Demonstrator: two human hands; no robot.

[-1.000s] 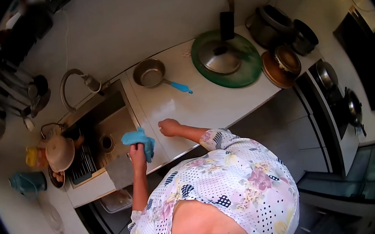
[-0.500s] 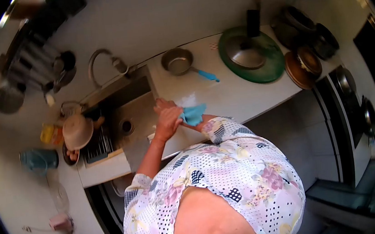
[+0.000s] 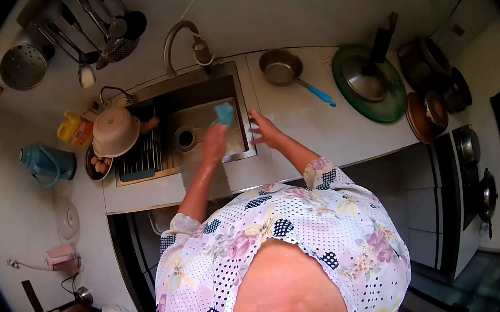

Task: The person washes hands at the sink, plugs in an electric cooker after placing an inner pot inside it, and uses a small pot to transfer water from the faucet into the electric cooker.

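At the far left we record one teal plastic jug [image 3: 47, 163] standing on the white surface [image 3: 320, 125], and just beside it one yellow bottle [image 3: 74, 128]. Next comes one beige plastic bowl [image 3: 115, 131], turned upside down over the ribbed drain rack [image 3: 142, 158] at the left end of the one stainless steel sink [image 3: 195, 95]. One curved metal tap [image 3: 180, 38] rises behind the basin, and several metal ladles [image 3: 111, 24] hang on the wall above; their number cannot be counted with certainty.

Over the basin, near the round drain [image 3: 186, 138], the left hand [image 3: 215, 141] is raised with its fingers closed on one small light-blue cloth [image 3: 224, 114], which stands up from the grip, clear of the sink floor. Just to its right, the right hand [image 3: 264, 129] lies at the sink's right rim with fingers spread, holding nothing; the two hands are near but apart.

Further right on the surface we count one small steel saucepan with a blue handle [image 3: 285, 69], then one round green board [image 3: 369, 84] carrying one metal lid [image 3: 366, 81]. At the far right several dark pots [image 3: 436, 75] stand crowded together.
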